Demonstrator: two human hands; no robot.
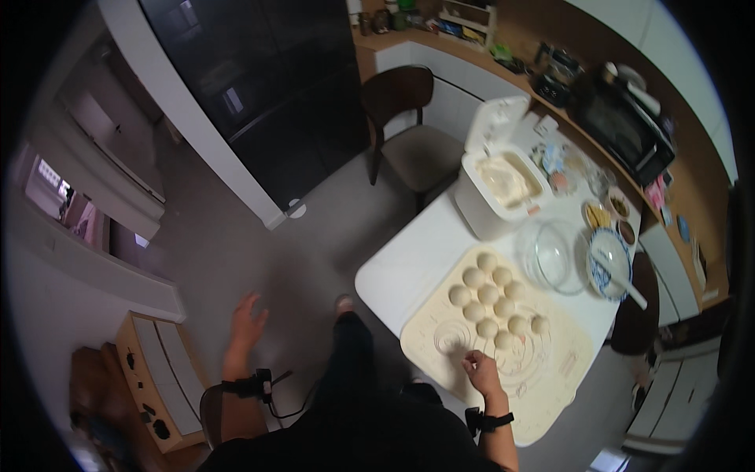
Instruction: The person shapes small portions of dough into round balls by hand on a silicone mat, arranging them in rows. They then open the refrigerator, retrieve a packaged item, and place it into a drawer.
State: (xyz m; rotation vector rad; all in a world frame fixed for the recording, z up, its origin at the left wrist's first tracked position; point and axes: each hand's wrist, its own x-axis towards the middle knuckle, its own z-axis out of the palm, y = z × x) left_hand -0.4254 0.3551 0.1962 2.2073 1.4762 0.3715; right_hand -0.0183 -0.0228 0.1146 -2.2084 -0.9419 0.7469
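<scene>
My left hand (248, 321) hangs out over the floor to the left of the table, fingers apart and holding nothing. My right hand (483, 373) is above the near part of a cream dough mat (557, 392) with printed circles. Its fingers are curled together, and no object shows in them. Several round dough balls (488, 294) sit grouped on the mat, just beyond my right hand. Behind them stand a clear glass bowl (551, 253) and a blue-and-white bowl (598, 277) with a white utensil (628, 283) lying across it.
On the white table (407, 265), a lidded bin (481, 206) stands open with pale flour inside. Small dishes (597, 215) line the far right side. A wooden chair (416, 147) is behind the table, near a dark refrigerator (283, 94). A microwave oven (622, 127) rests on the counter.
</scene>
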